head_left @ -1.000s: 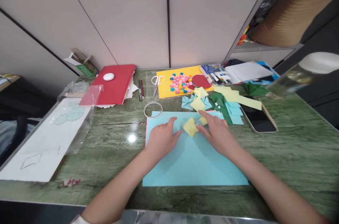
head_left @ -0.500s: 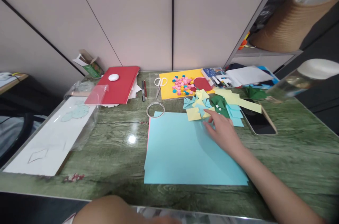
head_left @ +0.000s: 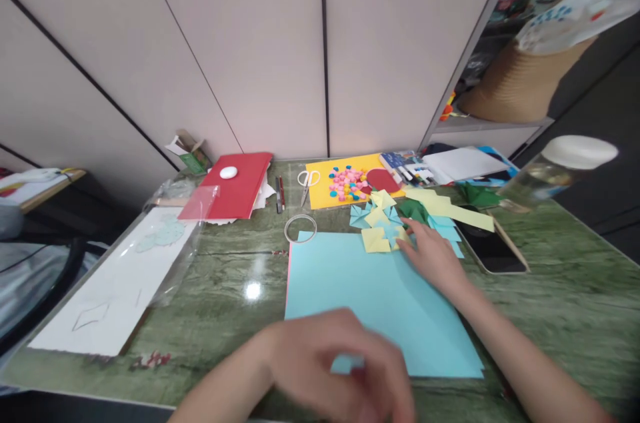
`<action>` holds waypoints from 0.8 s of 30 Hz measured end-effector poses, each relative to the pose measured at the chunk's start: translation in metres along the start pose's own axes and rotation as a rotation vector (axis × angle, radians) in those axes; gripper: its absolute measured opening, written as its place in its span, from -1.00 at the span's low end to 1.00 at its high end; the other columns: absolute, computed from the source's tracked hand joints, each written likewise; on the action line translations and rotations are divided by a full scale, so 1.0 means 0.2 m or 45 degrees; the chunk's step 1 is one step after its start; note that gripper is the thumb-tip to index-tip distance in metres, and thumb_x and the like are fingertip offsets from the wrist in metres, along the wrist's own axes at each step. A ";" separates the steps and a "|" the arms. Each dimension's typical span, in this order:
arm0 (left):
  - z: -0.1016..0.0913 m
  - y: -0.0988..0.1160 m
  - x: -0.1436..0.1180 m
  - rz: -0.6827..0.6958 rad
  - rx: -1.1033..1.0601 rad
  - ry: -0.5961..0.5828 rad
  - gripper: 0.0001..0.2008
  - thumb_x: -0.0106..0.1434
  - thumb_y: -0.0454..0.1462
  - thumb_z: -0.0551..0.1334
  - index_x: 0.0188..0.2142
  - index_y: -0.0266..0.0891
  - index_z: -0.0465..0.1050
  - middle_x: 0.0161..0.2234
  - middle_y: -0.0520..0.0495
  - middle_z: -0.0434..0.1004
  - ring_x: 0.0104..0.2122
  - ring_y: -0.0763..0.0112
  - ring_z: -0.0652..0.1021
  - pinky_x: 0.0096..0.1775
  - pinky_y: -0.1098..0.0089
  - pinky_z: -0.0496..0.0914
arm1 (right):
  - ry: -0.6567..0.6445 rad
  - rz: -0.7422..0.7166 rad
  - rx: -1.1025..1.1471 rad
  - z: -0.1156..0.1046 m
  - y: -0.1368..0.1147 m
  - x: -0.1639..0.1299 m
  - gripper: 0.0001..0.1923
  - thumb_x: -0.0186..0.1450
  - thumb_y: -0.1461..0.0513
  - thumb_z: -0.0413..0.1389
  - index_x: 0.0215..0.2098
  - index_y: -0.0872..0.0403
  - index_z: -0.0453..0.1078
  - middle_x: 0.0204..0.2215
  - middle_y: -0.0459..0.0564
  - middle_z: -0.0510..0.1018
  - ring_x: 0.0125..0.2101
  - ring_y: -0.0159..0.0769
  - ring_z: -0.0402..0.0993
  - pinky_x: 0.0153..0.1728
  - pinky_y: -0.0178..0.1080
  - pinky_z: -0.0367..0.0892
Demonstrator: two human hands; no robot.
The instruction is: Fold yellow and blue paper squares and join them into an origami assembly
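Observation:
My right hand (head_left: 433,260) reaches over the top right of a light blue paper sheet (head_left: 345,296). Its fingers are extended and apart, with thumb and index at the edge of a yellow folded paper piece (head_left: 401,236). Beside it lie another yellow folded square (head_left: 376,240) and several blue folded pieces (head_left: 359,215). A green folded paper (head_left: 414,210) is partly covered by this hand. Close to the camera, my left hand (head_left: 345,363) hangs over the sheet's lower part, its curved fingers smeared by motion; whether they hold anything is unclear.
Pale yellow strips (head_left: 450,206) and a phone (head_left: 493,250) lie at right near a clear bottle (head_left: 550,170). Behind are a yellow sheet (head_left: 317,193) bearing colourful pompoms (head_left: 347,183), scissors (head_left: 307,183), a tape ring (head_left: 301,228) and a red folder (head_left: 235,200). A white drawing (head_left: 115,283) lies left.
My left hand has risen from the table's front edge to above the blue sheet. My right hand has shifted slightly right at the folded pieces. The view has tilted up a little.

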State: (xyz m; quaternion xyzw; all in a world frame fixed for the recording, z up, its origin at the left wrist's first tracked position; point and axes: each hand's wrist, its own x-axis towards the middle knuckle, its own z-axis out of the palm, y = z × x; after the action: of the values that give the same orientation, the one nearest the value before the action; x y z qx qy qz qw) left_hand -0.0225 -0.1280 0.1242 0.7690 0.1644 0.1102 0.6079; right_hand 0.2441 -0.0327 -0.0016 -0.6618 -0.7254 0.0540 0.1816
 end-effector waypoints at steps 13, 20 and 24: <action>-0.38 -0.62 0.10 -0.786 1.163 1.283 -0.89 0.19 -0.31 0.08 -0.36 -0.28 0.35 -0.23 -0.24 0.39 -0.09 0.10 0.34 -0.08 0.09 0.15 | -0.216 -0.668 0.185 0.01 -0.22 -0.11 -0.65 0.29 0.31 -0.09 -0.01 -0.09 0.32 -0.04 -0.07 0.46 0.03 -0.21 0.22 -0.02 -0.09 0.19; -0.24 -0.45 0.16 -0.497 0.791 1.174 -0.82 0.31 -0.25 -0.06 -0.27 -0.23 0.26 -0.43 0.02 0.49 -0.40 0.46 0.50 -0.26 0.42 0.32 | -0.043 -0.490 0.500 -0.09 -0.29 -0.16 -0.69 0.32 0.23 -0.09 0.02 -0.04 0.27 -0.08 0.03 0.46 -0.04 -0.22 0.32 -0.05 -0.07 0.26; -0.10 -0.37 0.21 -0.213 0.133 1.143 -0.88 0.22 -0.24 0.11 -0.27 -0.23 0.30 -0.40 0.00 0.51 -0.36 0.43 0.51 -0.26 0.43 0.35 | -0.063 -0.377 0.749 -0.14 -0.35 -0.21 -0.55 0.32 0.20 -0.08 0.17 -0.08 0.06 -0.01 0.01 0.40 0.00 -0.26 0.30 -0.04 -0.14 0.28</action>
State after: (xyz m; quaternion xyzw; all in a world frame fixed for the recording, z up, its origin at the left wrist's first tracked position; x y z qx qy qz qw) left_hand -0.0003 -0.0782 0.0552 0.6588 0.4781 0.3746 0.4439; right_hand 0.1903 -0.0861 0.0385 -0.4668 -0.7713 0.2501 0.3531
